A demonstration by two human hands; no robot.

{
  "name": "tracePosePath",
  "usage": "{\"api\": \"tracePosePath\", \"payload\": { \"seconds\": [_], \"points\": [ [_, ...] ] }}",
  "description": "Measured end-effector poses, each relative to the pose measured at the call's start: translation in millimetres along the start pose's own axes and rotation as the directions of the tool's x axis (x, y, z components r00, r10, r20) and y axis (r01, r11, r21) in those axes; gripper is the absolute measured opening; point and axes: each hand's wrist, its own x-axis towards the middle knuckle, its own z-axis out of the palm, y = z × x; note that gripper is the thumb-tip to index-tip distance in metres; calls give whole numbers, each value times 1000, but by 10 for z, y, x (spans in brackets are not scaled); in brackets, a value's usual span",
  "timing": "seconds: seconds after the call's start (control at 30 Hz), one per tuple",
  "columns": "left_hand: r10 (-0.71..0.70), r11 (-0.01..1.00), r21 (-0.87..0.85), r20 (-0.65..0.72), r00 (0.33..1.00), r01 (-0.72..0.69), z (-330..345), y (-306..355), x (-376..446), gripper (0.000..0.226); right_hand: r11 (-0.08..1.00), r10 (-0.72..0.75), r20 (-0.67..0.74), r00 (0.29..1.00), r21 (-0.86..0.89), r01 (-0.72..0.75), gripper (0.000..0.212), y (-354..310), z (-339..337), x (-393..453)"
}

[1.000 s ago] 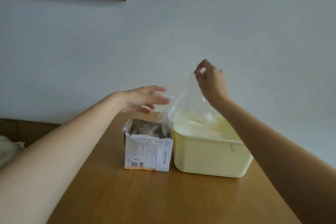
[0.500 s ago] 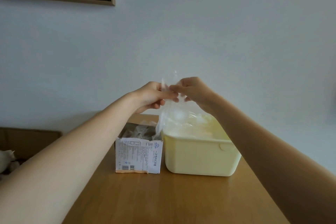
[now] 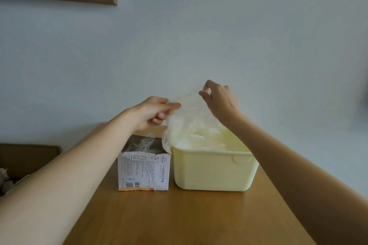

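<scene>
The wooden table lies far below the two grips. On it, right under the hands, stands a yellow tub. A torn paper box touches the tub's side and sits under the left hand.

A sheet of clear plastic is up in the air between the hands. Its bottom hangs down to the tub's rim, by the box.

The left hand pinches one top edge of the plastic with thumb and fingers. The right hand pinches the other top edge, a bit higher up.

A moment ago the two hands were pinching close together, almost touching. Now they have moved apart, and the plastic is stretched wide between them. So I think the plastic is being opened up, maybe to go over the tub.
</scene>
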Motion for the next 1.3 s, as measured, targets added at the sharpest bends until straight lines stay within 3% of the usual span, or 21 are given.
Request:
{"api": "tracePosePath", "payload": {
  "seconds": [0.13,0.3,0.47,0.53,0.63,0.7,0.77,0.83,0.93,1.07,1.13,1.17,1.23,1.3],
  "points": [
    [-38,985,168,-32,999,43,-58,-32,25,26,996,40,9,999,-78,-39,22,267,-62,-71],
    [-44,973,216,-185,982,85,-105,-105,105,18,984,143,33,989,-110,-139,25,525,-58,-188],
    [12,960,257,-430,903,110,-136,-132,246,10,960,241,64,968,-164,-228,26,819,-15,-266],
    [104,948,311,-489,866,61,-89,-108,329,7,960,222,81,972,-194,-204,25,889,6,-297],
    [418,790,606,-418,806,-95,155,-30,408,17,947,171,105,980,-293,-134,25,956,44,-337],
    [563,605,755,-179,807,-255,386,31,391,25,927,126,142,982,-369,-65,24,964,74,-354],
    [461,428,835,129,878,-347,603,16,402,36,906,102,190,976,-423,-12,22,961,103,-364],
    [173,289,902,281,944,-321,748,-74,444,52,891,103,237,966,-454,16,15,962,147,-377],
    [-100,188,957,241,965,-220,819,-259,539,67,845,159,295,942,-534,24,11,968,203,-374],
    [-270,288,953,171,948,-90,810,-413,628,76,831,170,271,947,-556,10,10,907,203,-329],
    [-273,323,944,166,948,-72,797,-436,648,78,853,10,217,976,-511,105,15,842,222,-256],
    [-273,338,939,165,948,-66,795,-444,654,79,841,-141,203,969,-492,225,17,826,261,-232],
    [-276,323,944,164,947,-69,787,-458,676,79,730,-407,181,895,-525,438,21,818,345,-179],
    [-276,268,960,160,948,-84,764,-484,685,78,653,-514,186,837,-549,523,27,785,382,-166]
  ]
}}
